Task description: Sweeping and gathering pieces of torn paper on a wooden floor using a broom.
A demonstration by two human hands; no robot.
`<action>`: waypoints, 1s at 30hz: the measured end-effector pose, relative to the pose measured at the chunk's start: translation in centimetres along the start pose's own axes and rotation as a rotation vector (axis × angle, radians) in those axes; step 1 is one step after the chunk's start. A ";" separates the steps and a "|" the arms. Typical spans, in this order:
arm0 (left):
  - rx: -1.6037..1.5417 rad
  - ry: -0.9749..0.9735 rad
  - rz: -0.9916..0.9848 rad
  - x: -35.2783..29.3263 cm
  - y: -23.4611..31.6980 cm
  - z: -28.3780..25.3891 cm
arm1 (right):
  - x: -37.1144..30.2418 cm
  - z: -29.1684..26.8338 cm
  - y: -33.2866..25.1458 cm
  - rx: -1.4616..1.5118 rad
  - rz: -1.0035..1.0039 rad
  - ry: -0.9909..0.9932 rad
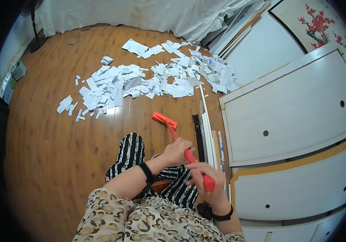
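A red-handled broom or floor brush (165, 119) slants from my lap out to the wooden floor, its orange head just beyond my knees. My left hand (176, 152) is wrapped round the lower part of the red handle. Nearer to me, my right hand (209, 177) grips the handle close to its rounded end. A wide spread of torn white paper (112, 82) lies on the floor past the brush head, which is apart from it. The paper runs from the left middle to a thicker heap (217, 72) at the right by the wall.
White poles and a black strip (198, 137) lie along the floor at my right. White panels with round holes (294, 113) lean beside them. A pale curtain (112, 16) hangs at the back. A dark stand (37, 43) stands far left; wooden floor (48, 161) extends at my left.
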State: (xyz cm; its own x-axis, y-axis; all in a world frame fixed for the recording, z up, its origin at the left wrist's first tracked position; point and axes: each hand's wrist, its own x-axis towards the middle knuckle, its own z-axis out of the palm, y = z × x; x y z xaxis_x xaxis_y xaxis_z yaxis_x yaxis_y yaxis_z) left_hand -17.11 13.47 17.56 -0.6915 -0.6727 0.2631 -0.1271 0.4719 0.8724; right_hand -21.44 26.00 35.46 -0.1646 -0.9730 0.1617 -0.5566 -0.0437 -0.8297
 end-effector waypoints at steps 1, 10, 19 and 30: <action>0.010 -0.069 -0.048 1.0 -0.4 0.0 | 0.4 0.0 0.5 0.024 0.035 0.039; 0.057 0.061 0.036 1.2 -1.1 1.7 | -2.1 -1.6 2.1 -0.057 0.001 0.005; -0.051 0.144 0.166 -2.6 0.7 -0.9 | -1.6 -1.1 0.5 -0.095 -0.117 -0.157; 0.109 -0.110 0.152 4.8 -4.2 0.8 | 0.7 -1.2 7.6 0.082 0.004 0.054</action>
State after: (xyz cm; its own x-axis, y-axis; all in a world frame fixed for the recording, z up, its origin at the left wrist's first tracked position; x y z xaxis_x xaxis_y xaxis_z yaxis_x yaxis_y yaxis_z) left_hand -20.49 8.78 14.85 -0.7813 -0.5257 0.3366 -0.0877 0.6263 0.7746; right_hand -26.72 25.22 29.93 -0.2113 -0.9598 0.1850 -0.4878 -0.0604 -0.8709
